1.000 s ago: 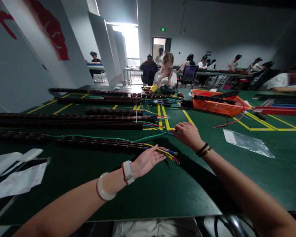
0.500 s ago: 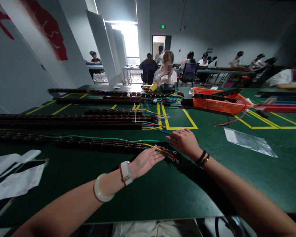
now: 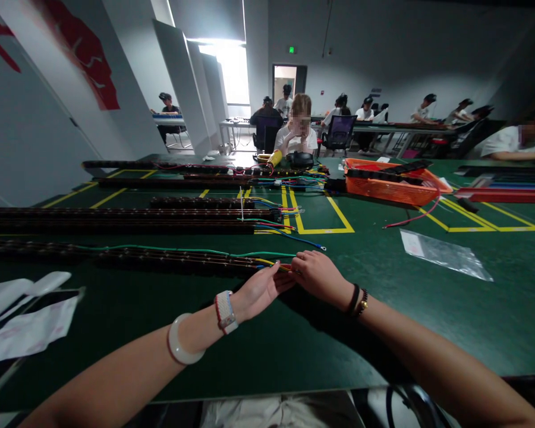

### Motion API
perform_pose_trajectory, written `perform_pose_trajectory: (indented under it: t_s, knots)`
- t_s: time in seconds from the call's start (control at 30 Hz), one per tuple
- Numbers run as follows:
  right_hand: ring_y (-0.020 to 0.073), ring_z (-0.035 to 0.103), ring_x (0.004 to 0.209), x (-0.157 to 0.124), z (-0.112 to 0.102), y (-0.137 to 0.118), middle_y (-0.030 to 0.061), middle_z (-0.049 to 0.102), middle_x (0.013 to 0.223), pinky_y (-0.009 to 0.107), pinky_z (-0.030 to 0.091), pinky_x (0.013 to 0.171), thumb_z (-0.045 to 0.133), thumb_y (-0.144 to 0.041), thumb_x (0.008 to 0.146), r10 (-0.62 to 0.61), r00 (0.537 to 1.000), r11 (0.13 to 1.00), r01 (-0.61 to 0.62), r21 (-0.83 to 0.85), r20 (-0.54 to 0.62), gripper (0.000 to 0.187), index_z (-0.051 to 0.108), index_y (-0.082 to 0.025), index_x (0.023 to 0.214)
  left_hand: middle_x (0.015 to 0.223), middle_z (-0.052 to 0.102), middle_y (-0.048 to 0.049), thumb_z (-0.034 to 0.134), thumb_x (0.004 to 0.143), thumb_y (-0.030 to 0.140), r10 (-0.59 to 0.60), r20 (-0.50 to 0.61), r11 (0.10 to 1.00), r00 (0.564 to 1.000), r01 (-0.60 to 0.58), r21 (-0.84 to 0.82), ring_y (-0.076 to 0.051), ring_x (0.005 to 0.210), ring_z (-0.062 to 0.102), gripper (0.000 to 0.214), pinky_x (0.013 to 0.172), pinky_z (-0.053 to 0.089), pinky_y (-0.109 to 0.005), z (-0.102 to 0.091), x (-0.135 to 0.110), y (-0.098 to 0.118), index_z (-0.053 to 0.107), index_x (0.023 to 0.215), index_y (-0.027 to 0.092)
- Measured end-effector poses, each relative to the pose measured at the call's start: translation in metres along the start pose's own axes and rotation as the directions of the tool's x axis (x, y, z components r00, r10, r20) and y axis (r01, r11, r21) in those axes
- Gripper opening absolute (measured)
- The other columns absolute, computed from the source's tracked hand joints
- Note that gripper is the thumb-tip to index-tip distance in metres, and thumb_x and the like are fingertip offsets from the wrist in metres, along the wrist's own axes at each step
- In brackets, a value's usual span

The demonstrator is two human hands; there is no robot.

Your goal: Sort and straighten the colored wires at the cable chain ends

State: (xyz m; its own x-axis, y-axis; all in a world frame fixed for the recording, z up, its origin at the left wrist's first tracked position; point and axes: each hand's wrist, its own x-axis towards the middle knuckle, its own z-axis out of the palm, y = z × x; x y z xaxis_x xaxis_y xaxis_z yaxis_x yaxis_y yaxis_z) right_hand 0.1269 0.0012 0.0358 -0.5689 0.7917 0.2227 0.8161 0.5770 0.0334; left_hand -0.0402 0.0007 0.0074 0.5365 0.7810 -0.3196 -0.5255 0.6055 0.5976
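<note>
A bundle of coloured wires (image 3: 264, 261), with yellow, red and blue visible, comes out of the right end of a long dark harness (image 3: 173, 260) lying on the green table. My left hand (image 3: 259, 293), palm up, cradles the wires between its thumb and fingers. Against its fingertips, my right hand (image 3: 323, 279) is closed over the ends of the bundle, hiding the ring terminals. A green wire (image 3: 196, 252) runs along the top of the harness to my right hand. Just beyond lies a loose blue wire (image 3: 305, 241) with a ring terminal.
More dark harnesses (image 3: 116, 215) lie parallel behind. An orange basket (image 3: 383, 191) stands at the back right, near a clear plastic bag (image 3: 446, 255). White wrapping (image 3: 31, 321) lies at the left. A person (image 3: 296, 134) sits across the table.
My right hand has come down and left from near the blue wire's end onto the bundle's ends, covering the ring terminals. The blue wire's end is now uncovered. My left hand has barely moved.
</note>
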Motion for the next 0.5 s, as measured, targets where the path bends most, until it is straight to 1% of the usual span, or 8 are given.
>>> perform_pose_trajectory:
  t_s: [0.13,0.3,0.37,0.5]
  knots:
    - [0.0147,0.056,0.074,0.000,-0.001,0.000,0.0030,0.062,0.079,0.026,0.036,0.066,0.057,-0.027,0.086,0.053,0.998,0.994,-0.049,0.096,-0.041,0.012,0.061,-0.017,0.080,0.093,0.068,-0.0116,0.047,0.091,0.021,0.017,0.034,0.999,0.999,-0.018,0.027,-0.017,0.090,0.064,0.020,0.097,0.043,-0.035,0.000,-0.001,-0.001,0.062,0.090,0.009]
    - [0.0133,0.056,0.073,0.003,-0.002,0.011,0.0032,0.064,0.079,0.025,0.036,0.067,0.050,-0.025,0.091,0.109,0.987,0.987,-0.094,0.130,-0.118,0.015,0.061,-0.017,0.084,0.103,0.067,-0.0116,0.050,0.089,0.020,0.047,0.076,0.997,0.996,-0.052,0.061,-0.017,0.095,0.064,0.017,0.099,0.041,-0.036,-0.002,-0.001,-0.002,0.062,0.097,0.010]
    - [0.0129,0.057,0.072,0.006,0.002,0.018,0.0029,0.065,0.078,0.024,0.036,0.067,0.048,-0.024,0.092,0.101,0.989,0.987,-0.085,0.135,-0.112,0.017,0.062,-0.018,0.084,0.103,0.067,-0.0117,0.051,0.089,0.018,0.040,0.080,0.995,0.996,-0.047,0.087,-0.017,0.095,0.064,0.016,0.100,0.040,-0.037,-0.003,0.000,-0.001,0.061,0.098,0.010]
    - [0.0142,0.057,0.076,0.011,0.014,0.029,0.0030,0.067,0.079,0.025,0.036,0.070,0.050,-0.021,0.091,0.017,0.996,0.994,-0.007,0.109,-0.091,0.015,0.065,-0.019,0.089,0.095,0.068,-0.0122,0.050,0.089,0.017,0.022,0.066,0.994,0.998,-0.029,0.103,-0.019,0.095,0.065,0.014,0.102,0.039,-0.041,-0.003,0.001,0.000,0.060,0.095,0.009]
